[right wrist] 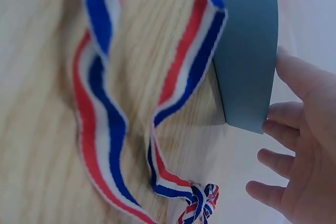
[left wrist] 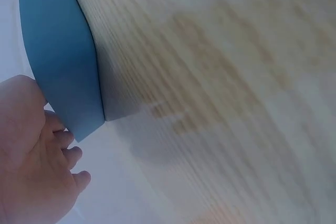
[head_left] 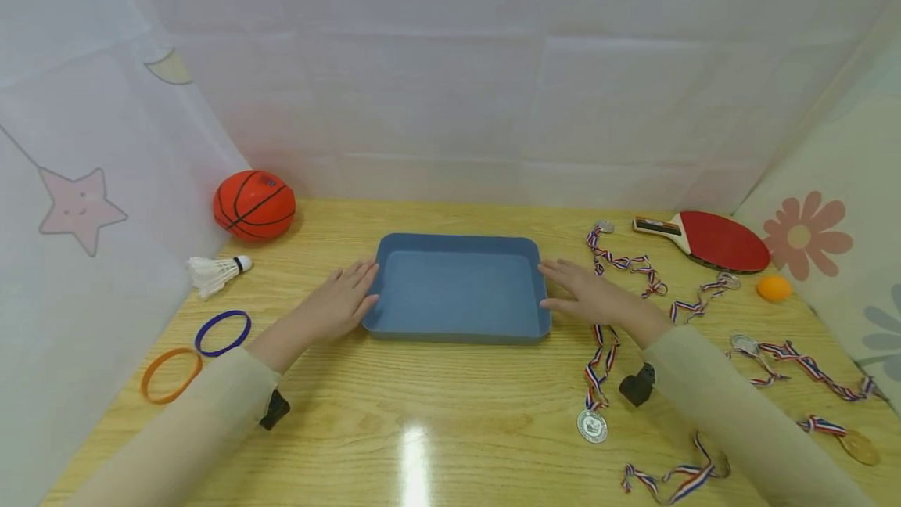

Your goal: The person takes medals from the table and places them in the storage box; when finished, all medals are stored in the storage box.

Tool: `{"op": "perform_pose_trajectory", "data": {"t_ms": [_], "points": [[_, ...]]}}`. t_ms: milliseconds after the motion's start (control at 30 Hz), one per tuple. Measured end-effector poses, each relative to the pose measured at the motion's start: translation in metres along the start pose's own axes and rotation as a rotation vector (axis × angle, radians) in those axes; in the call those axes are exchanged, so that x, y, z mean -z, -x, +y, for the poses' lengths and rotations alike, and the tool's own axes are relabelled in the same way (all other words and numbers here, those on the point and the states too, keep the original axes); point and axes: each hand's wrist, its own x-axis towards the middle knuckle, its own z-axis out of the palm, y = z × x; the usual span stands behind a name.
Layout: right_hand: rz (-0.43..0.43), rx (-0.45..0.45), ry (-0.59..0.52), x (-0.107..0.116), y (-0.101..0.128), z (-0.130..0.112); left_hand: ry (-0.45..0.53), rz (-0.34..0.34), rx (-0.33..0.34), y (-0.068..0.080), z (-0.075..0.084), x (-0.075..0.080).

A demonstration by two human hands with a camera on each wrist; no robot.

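A shallow blue tray (head_left: pixel 457 337) lies flat in the middle of the wooden table, with nothing inside it. At its left end my left hand (head_left: pixel 341 300) touches the wall with extended fingers. My right hand (head_left: pixel 583 293) does the same at the right end, thumb and fingers apart. In the left wrist view the left hand (left wrist: pixel 37 156) lies against the tray's outer wall (left wrist: pixel 58 40). The right wrist view shows the right hand (right wrist: pixel 302 135) beside the opposite wall (right wrist: pixel 247 51), its fingers spread.
At left are a small basketball (head_left: pixel 254 206), a shuttlecock (head_left: pixel 218 274), a purple wristband (head_left: pixel 223 333) and an orange wristband (head_left: pixel 171 375). A table tennis paddle (head_left: pixel 721 241), an orange ball (head_left: pixel 774 289) and several ribboned medals, one silver medal (head_left: pixel 592 426) among them, lie at right.
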Motion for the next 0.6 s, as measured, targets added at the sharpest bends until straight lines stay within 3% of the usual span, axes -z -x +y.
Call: {"op": "perform_pose_trajectory", "data": {"t_ms": [267, 600], "points": [[0.010, 0.036, 0.027, -0.004, 0.015, -0.013, 0.018, 0.000, -0.003, 0.021, 0.010, 0.000], [0.013, 0.066, 0.038, -0.010, 0.034, -0.024, 0.031, 0.048, -0.035, 0.045, 0.020, 0.000]]}}
